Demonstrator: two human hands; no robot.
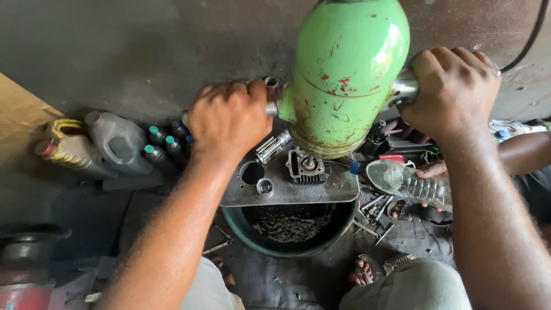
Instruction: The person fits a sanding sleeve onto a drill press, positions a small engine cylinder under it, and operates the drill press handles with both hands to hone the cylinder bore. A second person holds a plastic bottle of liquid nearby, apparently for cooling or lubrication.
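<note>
A big green power drill (344,69) with chipped red-flecked paint points straight down between my hands. My left hand (228,119) is closed around its left metal side handle. My right hand (456,89) grips the right side handle. Beneath the drill's nose sits a small finned engine cylinder (305,166) on a grey metal plate (287,192). The plate lies over a dark green basin (293,238) holding murky liquid and metal bits. Another person's hand (431,171) at the right holds a clear plastic bottle (408,182) tilted toward the cylinder.
Grey and yellow oil jugs (117,140) and several small green-capped bottles (158,146) stand against the wall at left. Loose bolts and tools (376,215) lie right of the basin. A black cable (531,34) runs up right. My sandalled feet (361,270) are below.
</note>
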